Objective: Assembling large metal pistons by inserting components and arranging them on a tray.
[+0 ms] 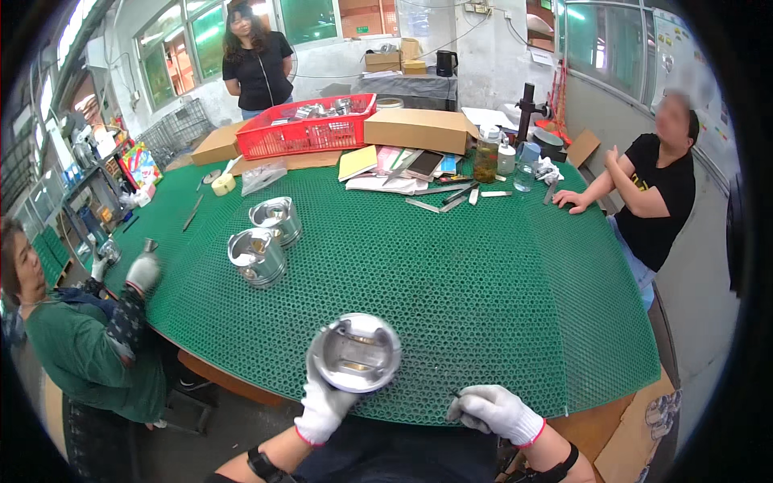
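Observation:
A shiny metal piston (355, 352) is tilted so that its hollow inside, with brass-coloured bores, faces up. My left hand (328, 402), in a white glove with a red cuff edge, is closed round its lower left side. To the right, near the table's front edge, my right hand (493, 412) wears a matching glove. Its fingers are pinched together, and a small dark tip shows at them, too little to name. Two more pistons, a nearer one (258, 256) and a farther one (276, 220), stand side by side on the green mat (451, 274), ahead and to the left.
A red crate (306, 141) of metal parts stands at the back beside a cardboard box (419, 130). Papers, a phone (424, 165), thin tools and jars (486, 153) lie right of it. People are at the left, the back and the right; a hand (572, 200) rests on the mat.

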The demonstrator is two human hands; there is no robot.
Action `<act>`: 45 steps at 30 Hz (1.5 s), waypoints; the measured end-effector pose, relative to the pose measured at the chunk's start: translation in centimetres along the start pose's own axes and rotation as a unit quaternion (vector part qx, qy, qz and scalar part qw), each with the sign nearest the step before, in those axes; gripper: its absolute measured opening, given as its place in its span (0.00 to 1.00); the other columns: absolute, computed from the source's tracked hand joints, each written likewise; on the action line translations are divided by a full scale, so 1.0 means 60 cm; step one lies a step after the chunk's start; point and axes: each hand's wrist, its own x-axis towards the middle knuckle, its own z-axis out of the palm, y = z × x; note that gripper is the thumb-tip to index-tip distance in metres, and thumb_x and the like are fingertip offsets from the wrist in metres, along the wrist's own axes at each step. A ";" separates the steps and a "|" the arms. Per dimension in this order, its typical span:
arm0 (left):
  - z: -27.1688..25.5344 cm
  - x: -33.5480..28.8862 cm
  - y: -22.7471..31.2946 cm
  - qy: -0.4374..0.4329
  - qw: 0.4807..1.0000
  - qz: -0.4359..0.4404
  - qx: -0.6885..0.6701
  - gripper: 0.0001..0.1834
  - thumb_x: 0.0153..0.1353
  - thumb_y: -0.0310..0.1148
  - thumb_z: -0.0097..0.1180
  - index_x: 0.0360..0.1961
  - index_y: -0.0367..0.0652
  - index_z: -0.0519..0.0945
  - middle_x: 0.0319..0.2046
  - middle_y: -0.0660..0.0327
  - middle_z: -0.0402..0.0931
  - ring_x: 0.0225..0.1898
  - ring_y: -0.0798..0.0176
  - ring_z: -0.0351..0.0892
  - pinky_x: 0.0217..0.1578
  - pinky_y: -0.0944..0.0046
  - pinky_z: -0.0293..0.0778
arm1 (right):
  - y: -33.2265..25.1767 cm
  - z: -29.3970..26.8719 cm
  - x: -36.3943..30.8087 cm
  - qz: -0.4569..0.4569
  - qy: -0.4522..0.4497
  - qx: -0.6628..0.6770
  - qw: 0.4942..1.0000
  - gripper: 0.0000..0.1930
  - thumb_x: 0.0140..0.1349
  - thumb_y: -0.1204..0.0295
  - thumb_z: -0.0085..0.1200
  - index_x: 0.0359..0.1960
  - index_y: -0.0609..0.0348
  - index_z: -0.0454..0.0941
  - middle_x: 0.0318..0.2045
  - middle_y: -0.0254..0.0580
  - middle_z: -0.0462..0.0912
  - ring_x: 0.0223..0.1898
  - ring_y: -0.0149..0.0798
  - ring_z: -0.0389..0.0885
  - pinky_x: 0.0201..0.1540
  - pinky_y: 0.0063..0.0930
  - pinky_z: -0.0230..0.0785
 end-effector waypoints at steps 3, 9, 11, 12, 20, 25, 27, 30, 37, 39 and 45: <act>-0.014 -0.007 0.054 -0.124 0.958 0.026 0.257 0.71 0.44 0.35 0.77 0.73 0.37 0.30 0.71 0.42 0.47 0.69 0.48 0.59 0.66 0.51 0.63 | 0.022 0.005 0.026 -0.049 -0.007 0.081 0.996 0.20 0.66 0.57 0.47 0.38 0.65 0.81 0.20 0.30 0.72 0.19 0.22 0.65 0.22 0.16 0.61; 0.020 -0.009 0.070 -0.099 0.841 0.089 0.524 0.58 0.48 0.36 0.75 0.70 0.24 0.49 0.57 0.43 0.72 0.58 0.51 0.74 0.60 0.57 0.69 | 0.079 0.001 0.047 -0.116 -0.008 0.208 0.971 0.27 0.66 0.50 0.49 0.36 0.70 0.79 0.17 0.33 0.71 0.15 0.23 0.64 0.15 0.18 0.55; 0.010 -0.032 0.078 -0.020 0.945 -0.059 0.320 0.44 0.58 0.30 0.65 0.68 0.24 0.53 0.49 0.48 0.78 0.51 0.58 0.78 0.56 0.60 0.71 | 0.094 -0.001 0.049 -0.161 -0.018 0.252 0.954 0.29 0.64 0.47 0.51 0.36 0.70 0.79 0.17 0.34 0.72 0.14 0.23 0.63 0.14 0.18 0.54; 0.002 -0.030 0.088 -0.010 0.944 -0.069 0.324 0.35 0.62 0.27 0.57 0.66 0.23 0.57 0.44 0.52 0.80 0.47 0.63 0.78 0.54 0.62 0.72 | 0.098 0.000 0.053 -0.172 -0.013 0.255 0.951 0.30 0.62 0.45 0.53 0.35 0.69 0.79 0.16 0.35 0.72 0.13 0.24 0.63 0.14 0.19 0.54; 0.026 0.093 0.061 -0.143 0.873 0.019 0.466 0.29 0.54 0.35 0.64 0.58 0.39 0.74 0.52 0.51 0.78 0.56 0.49 0.76 0.58 0.56 0.73 | 0.095 0.013 0.040 -0.203 0.022 0.262 0.943 0.28 0.66 0.47 0.49 0.34 0.68 0.80 0.13 0.36 0.72 0.11 0.26 0.64 0.14 0.19 0.54; 0.189 0.059 0.114 -0.382 0.655 0.260 0.597 0.23 0.47 0.32 0.62 0.47 0.37 0.78 0.49 0.50 0.78 0.52 0.44 0.77 0.56 0.51 0.73 | 0.067 0.017 0.010 -0.134 0.114 0.141 0.974 0.21 0.66 0.58 0.47 0.32 0.66 0.81 0.18 0.34 0.74 0.17 0.24 0.69 0.20 0.19 0.58; 0.214 0.024 0.103 -0.383 0.645 0.247 0.614 0.23 0.47 0.32 0.62 0.47 0.38 0.78 0.48 0.51 0.78 0.53 0.46 0.77 0.56 0.50 0.73 | 0.056 0.014 -0.011 -0.176 0.150 -0.022 0.973 0.17 0.65 0.62 0.49 0.33 0.65 0.82 0.21 0.39 0.77 0.22 0.32 0.75 0.26 0.25 0.66; 0.208 0.020 0.082 -0.321 0.608 0.328 0.649 0.24 0.45 0.32 0.63 0.47 0.40 0.78 0.48 0.55 0.78 0.53 0.49 0.77 0.57 0.50 0.72 | 0.039 0.019 -0.009 -0.228 0.188 -0.104 0.950 0.13 0.64 0.65 0.51 0.34 0.63 0.82 0.25 0.44 0.80 0.27 0.40 0.80 0.33 0.31 0.71; 0.230 0.033 0.079 -0.356 0.609 0.266 0.658 0.24 0.43 0.33 0.64 0.46 0.42 0.77 0.48 0.56 0.77 0.53 0.47 0.76 0.56 0.51 0.72 | 0.036 0.023 0.019 -0.300 0.232 -0.196 0.904 0.08 0.62 0.69 0.53 0.34 0.61 0.82 0.26 0.51 0.81 0.29 0.51 0.82 0.32 0.36 0.73; 0.239 0.050 0.079 -0.360 0.611 0.270 0.652 0.23 0.44 0.34 0.65 0.44 0.42 0.78 0.45 0.56 0.78 0.50 0.48 0.78 0.53 0.52 0.73 | 0.030 0.029 0.017 -0.348 0.230 -0.308 0.855 0.07 0.59 0.67 0.58 0.29 0.56 0.81 0.21 0.45 0.79 0.21 0.48 0.80 0.26 0.36 0.73; 0.283 0.120 0.059 -0.442 0.493 0.104 0.743 0.21 0.47 0.38 0.66 0.45 0.45 0.81 0.39 0.56 0.82 0.44 0.51 0.82 0.43 0.55 0.80 | 0.017 0.015 0.020 -0.332 0.255 -0.458 0.784 0.11 0.59 0.63 0.60 0.22 0.51 0.77 0.16 0.39 0.75 0.17 0.44 0.77 0.21 0.35 0.70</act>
